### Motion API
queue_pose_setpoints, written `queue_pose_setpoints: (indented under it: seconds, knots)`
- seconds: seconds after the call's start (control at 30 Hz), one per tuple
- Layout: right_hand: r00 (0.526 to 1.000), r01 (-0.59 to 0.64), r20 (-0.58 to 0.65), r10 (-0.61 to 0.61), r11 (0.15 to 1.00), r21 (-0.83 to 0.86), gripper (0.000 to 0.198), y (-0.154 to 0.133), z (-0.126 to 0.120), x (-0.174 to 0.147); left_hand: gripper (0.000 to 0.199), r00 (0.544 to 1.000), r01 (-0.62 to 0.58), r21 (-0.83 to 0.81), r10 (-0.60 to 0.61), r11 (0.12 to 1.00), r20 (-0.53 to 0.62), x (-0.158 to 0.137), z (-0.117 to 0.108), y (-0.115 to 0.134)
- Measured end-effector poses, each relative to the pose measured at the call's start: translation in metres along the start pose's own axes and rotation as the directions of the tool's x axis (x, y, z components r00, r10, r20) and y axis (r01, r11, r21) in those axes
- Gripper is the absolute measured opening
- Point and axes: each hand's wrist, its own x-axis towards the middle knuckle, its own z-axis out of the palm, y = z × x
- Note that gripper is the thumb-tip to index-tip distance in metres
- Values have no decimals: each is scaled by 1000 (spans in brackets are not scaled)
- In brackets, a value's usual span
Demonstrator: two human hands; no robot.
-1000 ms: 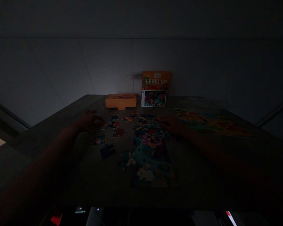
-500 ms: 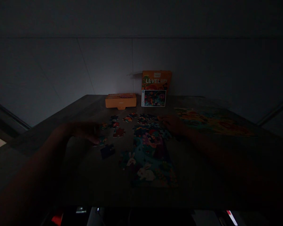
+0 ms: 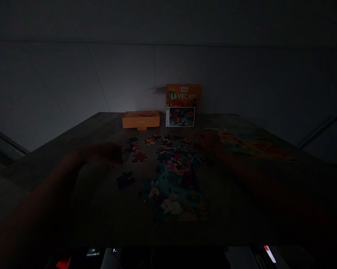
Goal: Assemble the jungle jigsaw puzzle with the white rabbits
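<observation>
The scene is very dark. A partly joined jigsaw puzzle (image 3: 175,186) with white rabbits and a teal path lies in the middle of the table. My left hand (image 3: 105,152) is over the left side, blurred, with its fingers closed around what looks like a puzzle piece (image 3: 121,154). Loose pieces lie near it: a reddish one (image 3: 139,157) and a dark blue one (image 3: 125,180). Beyond the puzzle's upper right edge is my right hand (image 3: 209,144), close to a few loose pieces (image 3: 186,140). Shadow hides its fingers.
An orange box (image 3: 141,120) lies flat at the back of the table (image 3: 95,220). Beside it stands an upright "LEVEL UP!" box (image 3: 183,99). To the right lies a colourful picture sheet or puzzle (image 3: 252,144). A pale wall (image 3: 129,74) rises behind.
My left hand has lifted slightly, and the piece under its thumb no longer lies on the table. My right hand has moved off the loose pieces, to the right. The view has shifted a little.
</observation>
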Motion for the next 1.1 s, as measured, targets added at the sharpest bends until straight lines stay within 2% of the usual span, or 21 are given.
queue_pose_setpoints:
  seconds: [0.07,0.1,0.2,0.27,0.3,0.37,0.43,0.5,0.6,0.67,0.77,0.83,0.97,1.1]
  knots:
    - [1000,17,-17,-16,995,96,34,-21,-5,-8,41,1000,-29,-234,26,972,-16,3,1,17]
    - [1000,14,-10,-12,986,168,36,-33,-6,-14,44,996,-65,-348,38,935,-86,6,4,28]
    - [983,59,139,-123,917,395,30,-77,-5,-38,48,971,-210,-675,69,707,-230,15,26,66]
    - [952,41,240,-191,855,517,28,-102,0,-54,44,960,-252,-771,52,585,-275,19,46,89]
    - [931,42,285,-227,843,536,28,-112,2,-61,41,959,-268,-785,76,559,-274,19,56,98]
    - [936,42,277,-219,848,529,28,-123,8,-70,38,947,-314,-787,114,531,-302,20,69,109]
    - [948,22,255,-192,837,547,30,-125,13,-72,52,921,-385,-771,153,507,-359,19,74,113]
    - [954,-35,254,-160,781,623,29,-122,16,-70,61,883,-462,-718,195,521,-426,18,73,110]
    - [948,-161,301,-103,660,734,29,-115,19,-67,53,864,-488,-612,248,623,-437,18,67,100]
    - [941,-205,328,-84,630,749,30,-114,19,-66,50,869,-471,-512,279,719,-408,17,64,94]
    - [938,-186,332,-103,657,730,30,-114,18,-67,42,837,-478,-260,346,839,-424,13,59,90]
    - [944,-130,304,-132,695,707,32,-113,18,-67,37,811,-485,-126,391,865,-435,11,56,89]
    - [948,21,231,-220,766,643,37,-111,18,-66,38,765,-533,-28,468,846,-442,10,51,89]
    - [937,76,225,-268,783,618,37,-110,18,-65,41,721,-572,48,530,819,-447,9,47,88]
